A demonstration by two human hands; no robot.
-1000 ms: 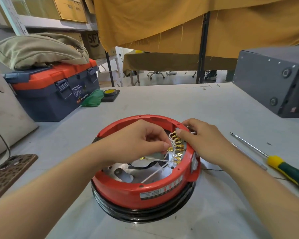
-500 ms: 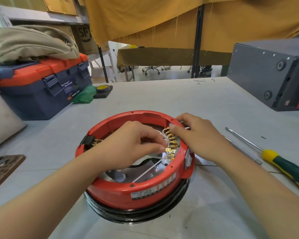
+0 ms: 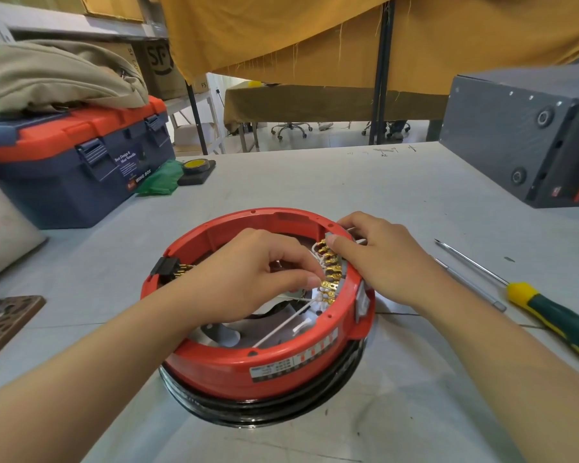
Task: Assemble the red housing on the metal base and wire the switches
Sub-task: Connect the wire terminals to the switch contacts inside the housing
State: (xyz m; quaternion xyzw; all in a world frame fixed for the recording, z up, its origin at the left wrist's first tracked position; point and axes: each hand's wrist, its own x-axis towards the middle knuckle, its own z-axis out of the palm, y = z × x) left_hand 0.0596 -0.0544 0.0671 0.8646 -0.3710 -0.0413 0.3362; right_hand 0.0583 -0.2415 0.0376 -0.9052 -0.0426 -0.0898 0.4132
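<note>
Red housing [image 3: 248, 365]: sits at the table's centre, a round plastic ring seated on a darker base; it looks rigid and light, safest gripped by its thick outer wall, not by the fittings inside.
Metal base [image 3: 264, 411]: shows as a dark glossy rim under the housing from 5 to 8 o'clock; probably the heavy part, so it should keep the assembly from sliding under light pushes.
Switch terminals [image 3: 330, 272]: a row of brass spade tabs along the inner wall at 2 to 3 o'clock; thin and bendable, so I judge they want straight pushes, no sideways levering.
White wires [image 3: 281, 327]: thin, limp leads running from the floor of the housing up to the tabs; best held close to the connector end, where they are stiffest.
Left hand [image 3: 248, 275]: reaches into the ring from 8 o'clock, fingers curled, thumb and fingertips pinching at a wire end touching the tabs; exactly what sits in the pinch is hidden.
Right hand [image 3: 385, 259]: lies over the rim at 2 o'clock, thumb pressed on the terminal row's top and fingers curled over the outer wall, steadying the housing.
Black connector [image 3: 163, 265]: set in the wall at 9 o'clock, brass pins facing inward, untouched.
Screwdriver [image 3: 549, 307]: lies on the table at 3 o'clock, well apart from the housing.
</note>
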